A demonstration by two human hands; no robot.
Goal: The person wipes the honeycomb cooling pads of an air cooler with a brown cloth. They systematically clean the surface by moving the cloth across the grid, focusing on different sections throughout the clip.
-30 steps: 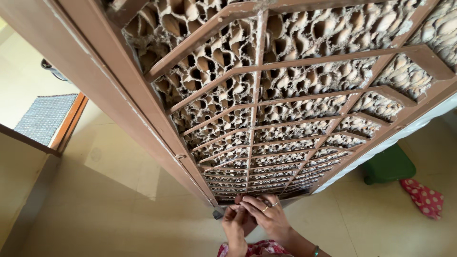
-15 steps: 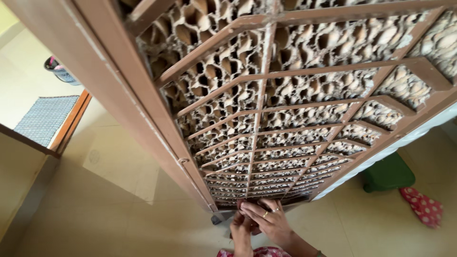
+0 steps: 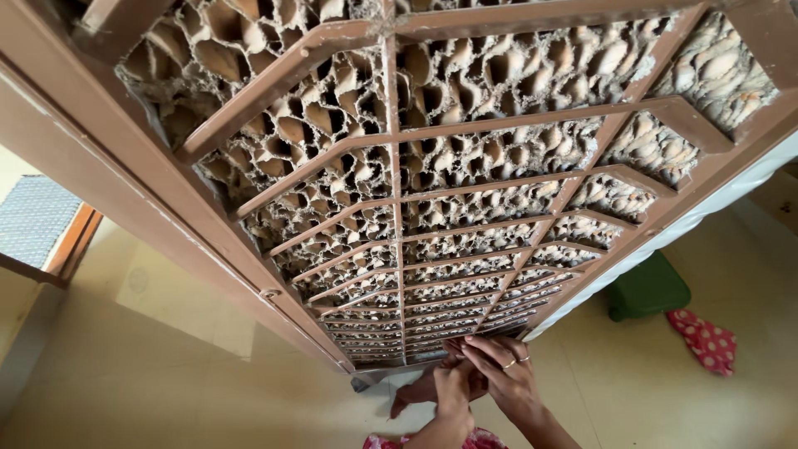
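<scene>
Honeycomb-filled brown frame [image 3: 465, 175] stands upright on the tiled floor [image 3: 166, 366] — at its 6 o'clock edge, right hand [image 3: 507, 374] and left hand [image 3: 453, 387] pinch the bottom rail, fingers bunched together.

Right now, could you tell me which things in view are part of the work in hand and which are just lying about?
In hand:
- brown panel with metal grille and honeycomb pad
- left hand and right hand, both at the panel's bottom edge

Lying about:
- green stool
- red dotted cloth
- grey mat
</scene>
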